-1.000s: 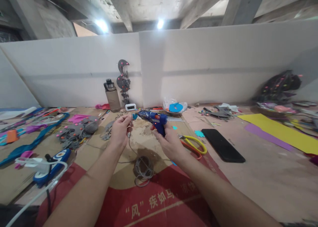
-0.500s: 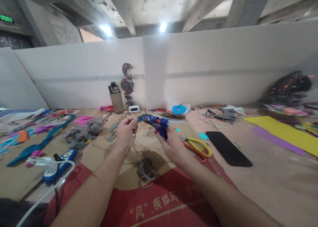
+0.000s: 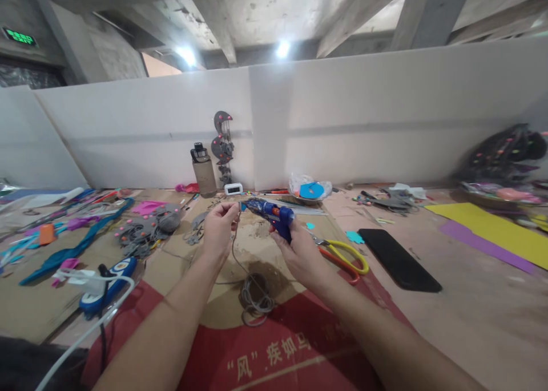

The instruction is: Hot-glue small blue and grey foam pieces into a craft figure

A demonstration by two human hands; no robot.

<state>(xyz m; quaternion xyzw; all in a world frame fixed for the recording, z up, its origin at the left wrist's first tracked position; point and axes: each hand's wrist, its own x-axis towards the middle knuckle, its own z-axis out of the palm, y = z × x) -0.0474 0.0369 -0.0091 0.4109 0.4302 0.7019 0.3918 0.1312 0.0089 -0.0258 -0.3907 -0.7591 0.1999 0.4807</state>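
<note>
My right hand (image 3: 299, 253) grips a blue hot glue gun (image 3: 270, 213), its nozzle pointing left toward my left hand. My left hand (image 3: 219, 231) is closed in a pinch on the end of a thin grey cord (image 3: 234, 244), held right at the nozzle tip. The cord hangs down to a loose coil (image 3: 256, 299) lying on the brown cardboard (image 3: 252, 248) between my forearms. Both hands hover above the cardboard and a red printed sheet (image 3: 274, 345).
Yellow-handled scissors (image 3: 345, 254) and a black phone (image 3: 399, 252) lie to the right. Grey felt pieces (image 3: 148, 228), a water bottle (image 3: 204, 169), a small clock (image 3: 233, 189) and a blue power strip (image 3: 107, 277) sit left. Yellow and purple foam sheets (image 3: 492, 228) lie far right; a white partition (image 3: 342, 123) stands behind.
The camera has tilted and shifted slightly, so everything sits a little lower and further right in view. Both hands keep the same grips, with the cord end still at the nozzle.
</note>
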